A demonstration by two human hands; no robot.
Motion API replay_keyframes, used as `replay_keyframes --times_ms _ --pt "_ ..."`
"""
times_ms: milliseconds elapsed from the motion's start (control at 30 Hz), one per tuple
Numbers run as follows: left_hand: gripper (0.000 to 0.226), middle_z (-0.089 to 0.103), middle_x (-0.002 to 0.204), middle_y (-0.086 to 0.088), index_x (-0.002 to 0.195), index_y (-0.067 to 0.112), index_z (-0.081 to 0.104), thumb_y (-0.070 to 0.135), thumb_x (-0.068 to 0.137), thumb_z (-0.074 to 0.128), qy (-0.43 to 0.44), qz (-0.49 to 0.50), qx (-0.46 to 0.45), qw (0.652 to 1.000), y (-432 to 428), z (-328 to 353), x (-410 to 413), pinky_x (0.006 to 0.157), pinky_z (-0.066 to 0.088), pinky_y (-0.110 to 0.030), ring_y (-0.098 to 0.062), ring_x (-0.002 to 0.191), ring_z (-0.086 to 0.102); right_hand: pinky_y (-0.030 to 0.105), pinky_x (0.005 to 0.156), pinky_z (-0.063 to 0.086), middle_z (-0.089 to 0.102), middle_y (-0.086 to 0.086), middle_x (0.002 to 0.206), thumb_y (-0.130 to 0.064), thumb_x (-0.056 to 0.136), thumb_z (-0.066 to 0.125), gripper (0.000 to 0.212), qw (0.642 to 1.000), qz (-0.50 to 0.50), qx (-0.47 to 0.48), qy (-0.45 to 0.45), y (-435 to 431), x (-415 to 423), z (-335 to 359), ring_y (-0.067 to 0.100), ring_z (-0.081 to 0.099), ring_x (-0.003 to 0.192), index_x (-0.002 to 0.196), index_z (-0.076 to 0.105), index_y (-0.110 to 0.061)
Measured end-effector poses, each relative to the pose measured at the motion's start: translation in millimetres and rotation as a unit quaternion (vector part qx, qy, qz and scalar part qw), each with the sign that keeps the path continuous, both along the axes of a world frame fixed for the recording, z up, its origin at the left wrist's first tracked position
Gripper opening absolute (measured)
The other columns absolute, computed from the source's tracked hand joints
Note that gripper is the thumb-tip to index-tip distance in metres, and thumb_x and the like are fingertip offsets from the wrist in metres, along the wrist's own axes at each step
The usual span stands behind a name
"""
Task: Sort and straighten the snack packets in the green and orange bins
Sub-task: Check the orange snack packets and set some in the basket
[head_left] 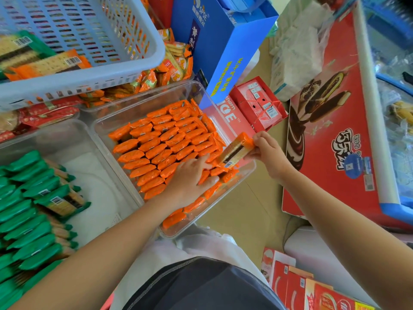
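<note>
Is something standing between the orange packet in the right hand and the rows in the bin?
Yes: the left hand lies on the packed rows right beside the orange packet that the right hand pinches.

Left hand [190, 175], right hand [269, 153]: two. Clear bins [251, 168]: perhaps four. Held packet [238, 151]: one.

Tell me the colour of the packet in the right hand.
Orange, with a tan-and-brown middle; the packet shows best in head view.

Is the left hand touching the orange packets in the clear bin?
Touching. Head view: the left hand lies flat on the orange packets; the right hand pinches a single packet.
</note>
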State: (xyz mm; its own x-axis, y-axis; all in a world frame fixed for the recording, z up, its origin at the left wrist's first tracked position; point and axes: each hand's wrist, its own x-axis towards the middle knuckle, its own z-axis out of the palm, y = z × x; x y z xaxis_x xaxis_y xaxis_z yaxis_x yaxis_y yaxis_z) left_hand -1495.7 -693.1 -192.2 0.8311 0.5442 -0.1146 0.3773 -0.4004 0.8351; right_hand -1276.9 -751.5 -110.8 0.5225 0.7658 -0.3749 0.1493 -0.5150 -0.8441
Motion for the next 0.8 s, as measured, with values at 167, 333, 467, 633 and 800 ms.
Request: replay_keyframes --times_ms 167,333,467,633,800 --pt "0.026 0.071 0.103 0.006 0.111 0.018 0.067 0.031 0.088 0.071 -0.102 0.11 -0.16 0.976 -1 20 11 0.08 0.051 -0.03 -0.005 0.094 0.063 0.055 0.09 0.053 0.065 0.025 0.082 -0.017 0.098 0.045 0.016 0.995 0.009 -0.024 0.101 -4 -5 -9 0.032 0.066 0.071 0.097 0.053 -0.003" --pt "0.015 0.072 0.099 0.008 0.105 0.026 0.068 0.02 0.091 0.069 -0.133 0.1 -0.214 0.963 0 24 9 0.075 0.051 -0.018 -0.005 0.092 0.066 0.045 0.081 0.056 0.068 0.025 0.104 -0.046 0.072 0.082 0.061 0.989 0.104 0.016 0.101 -10 -5 -2 0.036 0.066 0.092 0.107 0.054 -0.004" --pt "0.019 0.073 0.104 -0.005 0.109 0.018 0.07 0.011 0.092 0.066 -0.162 0.079 -0.305 0.935 -1 29 4 0.084 0.053 -0.028 -0.02 0.098 0.067 0.038 0.081 0.055 0.069 0.014 0.096 -0.05 0.058 0.089 0.058 0.978 0.098 0.018 0.182 -11 1 -4 0.03 0.064 0.09 0.093 0.061 -0.012" --pt "0.012 0.074 0.096 0.0 0.102 0.013 0.068 0.011 0.09 0.066 -0.178 0.158 -0.394 0.888 -5 34 0 0.066 0.05 -0.016 -0.005 0.082 0.067 0.022 0.07 0.056 0.072 0.006 0.091 -0.052 0.053 0.091 0.047 0.961 0.078 0.01 0.266 -17 4 -5 0.017 0.065 0.079 0.077 0.071 -0.016" --pt "0.028 0.07 0.102 -0.02 0.098 0.007 0.07 0.029 0.081 0.068 -0.22 0.282 -0.458 0.814 -7 27 -4 0.071 0.055 -0.023 -0.027 0.089 0.062 0.02 0.066 0.058 0.074 0.011 0.095 -0.044 0.059 0.089 0.056 0.954 0.021 0.044 0.295 -20 2 -10 0.015 0.07 0.076 0.091 0.064 -0.004"
